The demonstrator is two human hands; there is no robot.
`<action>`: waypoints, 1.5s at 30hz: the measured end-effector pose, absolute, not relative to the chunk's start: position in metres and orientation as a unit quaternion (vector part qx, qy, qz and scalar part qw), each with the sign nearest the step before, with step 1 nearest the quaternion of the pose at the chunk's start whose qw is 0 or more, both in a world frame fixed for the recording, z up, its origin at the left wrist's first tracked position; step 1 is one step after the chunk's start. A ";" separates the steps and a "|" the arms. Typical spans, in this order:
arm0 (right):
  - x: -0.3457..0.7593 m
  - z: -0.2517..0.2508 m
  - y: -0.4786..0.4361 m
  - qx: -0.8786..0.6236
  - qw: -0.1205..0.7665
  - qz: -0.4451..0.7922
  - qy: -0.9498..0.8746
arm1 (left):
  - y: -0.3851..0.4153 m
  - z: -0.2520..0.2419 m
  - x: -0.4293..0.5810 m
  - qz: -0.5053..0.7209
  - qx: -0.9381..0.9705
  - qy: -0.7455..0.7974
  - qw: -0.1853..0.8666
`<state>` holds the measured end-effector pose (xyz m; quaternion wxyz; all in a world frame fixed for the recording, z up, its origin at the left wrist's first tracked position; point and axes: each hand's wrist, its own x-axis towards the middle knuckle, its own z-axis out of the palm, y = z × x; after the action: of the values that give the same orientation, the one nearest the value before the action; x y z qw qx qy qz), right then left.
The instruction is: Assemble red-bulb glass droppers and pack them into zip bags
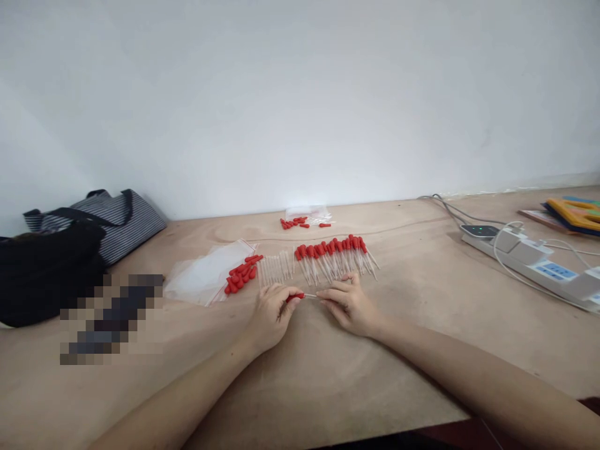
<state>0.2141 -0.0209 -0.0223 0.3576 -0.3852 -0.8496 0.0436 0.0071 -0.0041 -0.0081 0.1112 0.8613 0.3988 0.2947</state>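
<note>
My left hand [273, 315] pinches a red rubber bulb [295, 297] between thumb and fingers. From the bulb a thin clear glass tube [310, 295] runs right, and my right hand [349, 304] grips its far end. Just beyond my hands lies a row of droppers with red bulbs [335, 248], tips toward me. Left of them, several bare clear tubes [276, 267] lie side by side. A pile of loose red bulbs [241, 275] rests on the edge of a clear plastic bag [201, 275].
By the wall are more red bulbs [293, 222] and tubes on a small bag [307, 212]. A striped bag [126, 228] and black cloth [47, 269] sit left, near a pixelated dark object [117, 312]. A power strip [553, 272] with cables and coloured items [572, 215] lie right.
</note>
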 end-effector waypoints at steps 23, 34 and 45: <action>0.209 -0.015 -0.023 -0.363 0.319 -0.030 -0.875 | -0.011 -0.006 0.009 0.315 0.866 0.385 0.060; 0.202 -0.014 -0.026 -0.383 0.315 0.049 -0.867 | -0.015 -0.006 0.011 0.332 0.866 0.371 0.045; 0.198 -0.011 -0.025 -0.399 0.293 0.093 -0.864 | -0.015 -0.005 0.011 0.333 0.868 0.364 0.049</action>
<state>0.1978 -0.0250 -0.0112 0.2929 -0.3988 -0.8640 0.0927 0.0113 -0.0148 -0.0049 0.0488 0.8684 0.3645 0.3326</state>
